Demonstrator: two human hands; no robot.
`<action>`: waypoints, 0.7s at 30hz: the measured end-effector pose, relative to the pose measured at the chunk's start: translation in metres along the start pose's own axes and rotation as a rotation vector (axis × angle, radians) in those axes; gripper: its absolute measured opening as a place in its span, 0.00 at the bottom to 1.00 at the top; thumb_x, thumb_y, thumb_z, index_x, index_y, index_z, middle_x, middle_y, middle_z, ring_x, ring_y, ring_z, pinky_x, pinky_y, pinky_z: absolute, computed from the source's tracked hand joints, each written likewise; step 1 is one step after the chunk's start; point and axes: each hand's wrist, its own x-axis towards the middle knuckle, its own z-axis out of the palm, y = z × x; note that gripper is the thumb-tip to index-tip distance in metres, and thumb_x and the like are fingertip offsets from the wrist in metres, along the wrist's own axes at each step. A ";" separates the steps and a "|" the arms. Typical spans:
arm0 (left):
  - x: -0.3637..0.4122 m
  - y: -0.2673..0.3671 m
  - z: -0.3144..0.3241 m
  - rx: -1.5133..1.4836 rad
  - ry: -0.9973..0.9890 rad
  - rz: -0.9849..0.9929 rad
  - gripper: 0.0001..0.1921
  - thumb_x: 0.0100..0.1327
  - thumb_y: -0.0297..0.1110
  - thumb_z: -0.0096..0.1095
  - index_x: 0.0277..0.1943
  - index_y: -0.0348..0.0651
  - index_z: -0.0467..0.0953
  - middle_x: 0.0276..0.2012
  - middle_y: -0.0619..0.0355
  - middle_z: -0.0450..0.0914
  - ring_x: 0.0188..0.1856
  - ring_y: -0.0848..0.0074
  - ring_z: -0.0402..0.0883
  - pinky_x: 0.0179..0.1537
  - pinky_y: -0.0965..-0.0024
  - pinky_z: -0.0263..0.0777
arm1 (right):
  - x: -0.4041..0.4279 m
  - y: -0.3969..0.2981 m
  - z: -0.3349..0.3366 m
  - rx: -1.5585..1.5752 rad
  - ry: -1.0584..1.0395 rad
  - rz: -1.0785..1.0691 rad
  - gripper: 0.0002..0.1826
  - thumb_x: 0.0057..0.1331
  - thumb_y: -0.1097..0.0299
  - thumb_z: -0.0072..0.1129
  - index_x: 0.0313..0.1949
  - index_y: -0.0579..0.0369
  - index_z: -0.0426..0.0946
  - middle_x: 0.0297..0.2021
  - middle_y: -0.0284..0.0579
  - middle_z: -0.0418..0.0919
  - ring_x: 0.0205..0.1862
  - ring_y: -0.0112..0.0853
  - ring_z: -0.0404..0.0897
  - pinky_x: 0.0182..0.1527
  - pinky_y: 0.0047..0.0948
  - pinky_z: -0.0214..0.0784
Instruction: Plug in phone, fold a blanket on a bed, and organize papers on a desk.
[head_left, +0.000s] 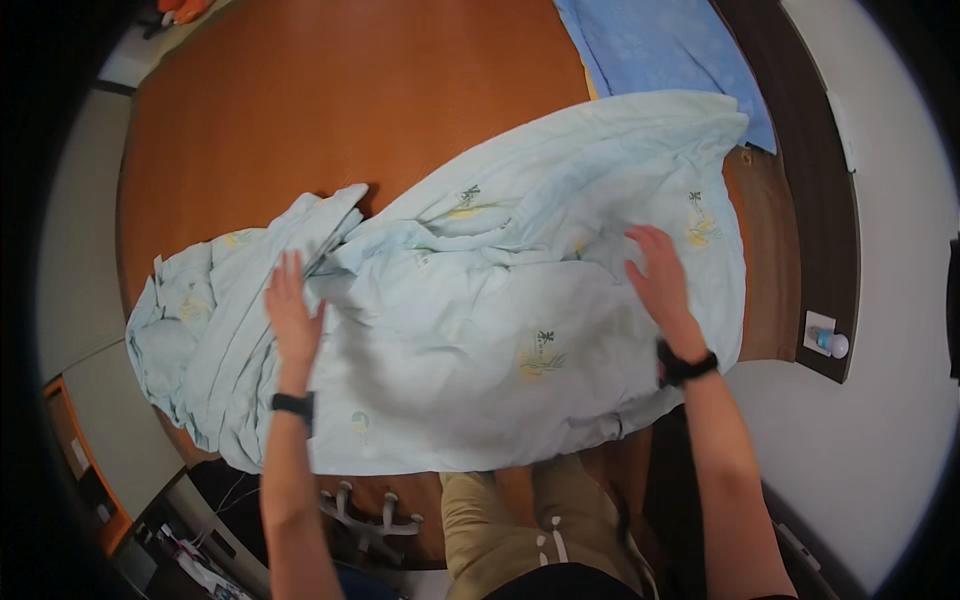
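A pale blue-green printed quilt or bed cover (450, 360) lies spread and rumpled along the near side of an orange-brown bed mat. My left hand (292, 300), fingers apart, is at the bunched folds on the left part of the cloth and grasps nothing. On the right, my right hand (658, 274) is over the flatter part with thumb and fingers spread, holding nothing. Whether either palm touches the cloth cannot be told. The near edge of the cloth reaches the bed's edge, above my legs.
Beyond the cover stretches the woven bed mat (337, 97). A blue cloth (675, 52) lies at the far right beside a dark headboard (814, 187). A small bulb light (832, 343) sits in a wall socket. A wheeled chair base (367, 517) stands below the near edge.
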 end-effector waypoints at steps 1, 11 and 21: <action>0.007 0.029 0.015 -0.013 0.014 0.002 0.44 0.42 0.22 0.64 0.64 0.42 0.51 0.64 0.51 0.54 0.62 0.52 0.55 0.62 0.57 0.48 | 0.013 0.001 0.024 -0.008 -0.010 -0.040 0.21 0.49 0.78 0.56 0.45 0.55 0.70 0.47 0.46 0.70 0.52 0.41 0.67 0.52 0.35 0.62; 0.063 0.091 0.098 -0.137 -0.073 0.059 0.38 0.40 0.28 0.68 0.57 0.45 0.59 0.65 0.55 0.49 0.65 0.55 0.47 0.62 0.48 0.41 | 0.132 0.008 0.128 -0.613 0.147 -0.456 0.22 0.57 0.72 0.47 0.52 0.44 0.68 0.58 0.37 0.62 0.61 0.40 0.57 0.58 0.53 0.51; 0.041 0.031 0.099 0.043 -0.372 -0.127 0.23 0.38 0.35 0.71 0.42 0.46 0.73 0.39 0.60 0.76 0.48 0.64 0.67 0.45 0.57 0.57 | 0.127 0.058 0.104 -0.463 -0.281 -0.403 0.05 0.54 0.69 0.49 0.32 0.51 0.70 0.24 0.40 0.76 0.29 0.38 0.77 0.35 0.42 0.66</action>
